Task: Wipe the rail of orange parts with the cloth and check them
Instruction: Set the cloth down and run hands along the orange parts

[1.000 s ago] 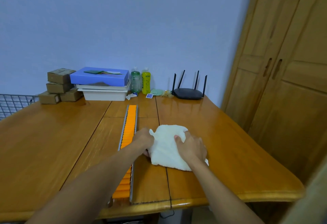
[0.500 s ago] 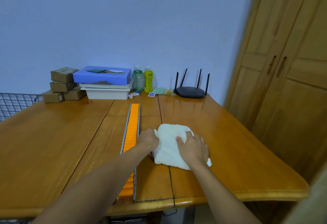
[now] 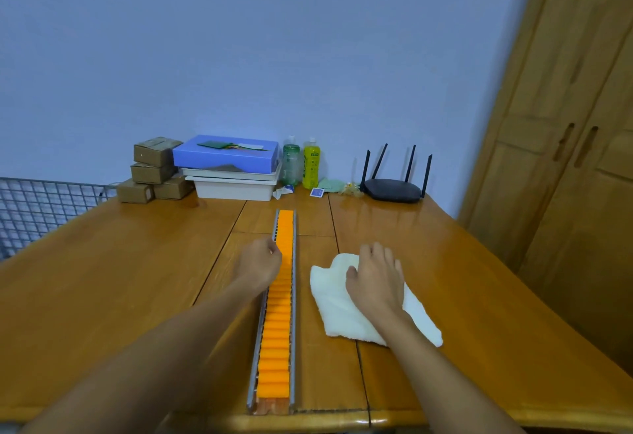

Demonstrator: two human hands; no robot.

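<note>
Head camera: a person leans over a wooden table. No writing is legible; the labels on the green bottle and yellow bottle, at upper centre against the blue wall, are too small to read. Beside them stand a black four-antenna router, a blue box on white trays and stacked cardboard boxes. At centre frame, the metal rail of orange parts runs from the near table edge toward the bottles. The left hand, curled closed, touches the rail's left side. Right of the rail, apart from it, the right hand lies open, palm down, fingers spread, pressing the white cloth flat.
</note>
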